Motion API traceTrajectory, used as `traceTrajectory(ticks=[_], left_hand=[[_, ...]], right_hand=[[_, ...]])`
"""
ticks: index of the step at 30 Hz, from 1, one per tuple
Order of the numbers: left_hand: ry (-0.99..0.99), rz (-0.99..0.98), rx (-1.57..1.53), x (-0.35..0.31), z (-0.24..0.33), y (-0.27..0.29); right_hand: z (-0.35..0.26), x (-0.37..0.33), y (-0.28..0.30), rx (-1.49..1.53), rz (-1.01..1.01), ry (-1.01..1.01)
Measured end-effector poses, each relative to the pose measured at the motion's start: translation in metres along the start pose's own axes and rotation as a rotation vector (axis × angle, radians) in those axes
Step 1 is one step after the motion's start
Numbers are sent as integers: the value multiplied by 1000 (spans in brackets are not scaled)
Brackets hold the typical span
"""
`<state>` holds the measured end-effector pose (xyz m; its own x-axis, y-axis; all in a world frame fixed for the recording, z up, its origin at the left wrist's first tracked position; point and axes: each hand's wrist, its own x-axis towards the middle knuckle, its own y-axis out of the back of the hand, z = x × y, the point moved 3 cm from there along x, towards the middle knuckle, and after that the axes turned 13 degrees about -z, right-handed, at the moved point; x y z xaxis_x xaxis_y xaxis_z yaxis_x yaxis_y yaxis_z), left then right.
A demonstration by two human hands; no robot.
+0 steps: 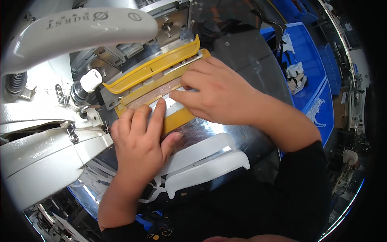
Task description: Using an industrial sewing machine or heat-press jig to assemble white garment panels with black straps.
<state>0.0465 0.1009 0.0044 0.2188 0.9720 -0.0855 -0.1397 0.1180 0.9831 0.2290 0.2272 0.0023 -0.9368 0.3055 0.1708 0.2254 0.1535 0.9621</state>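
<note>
A yellow-edged sewing template [179, 121] lies on the dark metal worktop, with a raised yellow bar [155, 66] along its far side. In its slot sits a white strip [172, 108], partly hidden by my fingers. My left hand [139, 135] lies over the template's near left part, fingers stretched forward and index fingertip on the strip, thumb apart. From the right comes my right hand [217, 90], its fingers bent and drawn together at the strip, close to the left index finger. Its fingertips are partly hidden.
A white sewing machine [44, 153] stands at the left, its arm [88, 28] reaching over the far side. Two curved white pieces [207, 171] [197, 153] lie near my body. White strips [96, 175] gather at lower left. Blue bins [306, 44] holding fabric stand at right.
</note>
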Motion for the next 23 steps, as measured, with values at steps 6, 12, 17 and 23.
traceTrajectory(ticks=[6,12,17,23], left_hand=[[8,2,1,-1,3,3],[-5,13,32,-8,3,8],[-71,-187,-196,-46,21,61],[71,-241,-228,-126,9,59]], right_hand=[[-6,1,0,40,12,-17],[-2,1,13,-14,-96,-79],[2,-13,13,28,2,-22],[-4,-15,17,28,25,-4]])
